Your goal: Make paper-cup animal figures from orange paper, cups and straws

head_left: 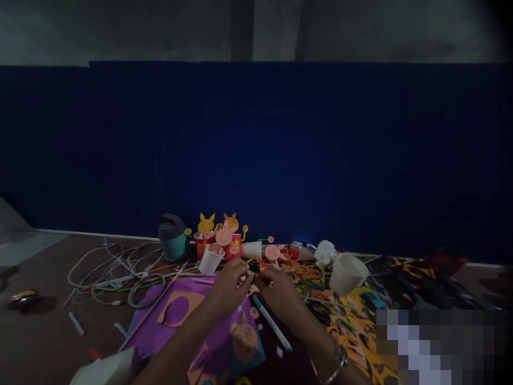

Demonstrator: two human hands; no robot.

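My left hand [230,282] and my right hand [279,291] meet over the middle of the cluttered table, fingertips pinched close together. Whatever small piece lies between them is too dark to make out. Just below my hands, a marker with a teal cap [272,323] lies slantwise on dark paper. Under my left forearm is purple paper [160,299] with an orange cut-out sheet [182,308]. Between my forearms lies an orange paper animal head [244,340] with pointed ears. Beyond my left hand, a white paper cup [211,259] bears a pink paper rabbit head [225,235].
At the back stand red cups [202,247] with yellow paper animal heads and a teal-and-dark container [173,238]. White cables [116,275] coil at left. On the right are a white cup [348,274], crumpled paper [325,252] and yellow paper scraps [360,342]. A blue partition [256,149] rises behind.
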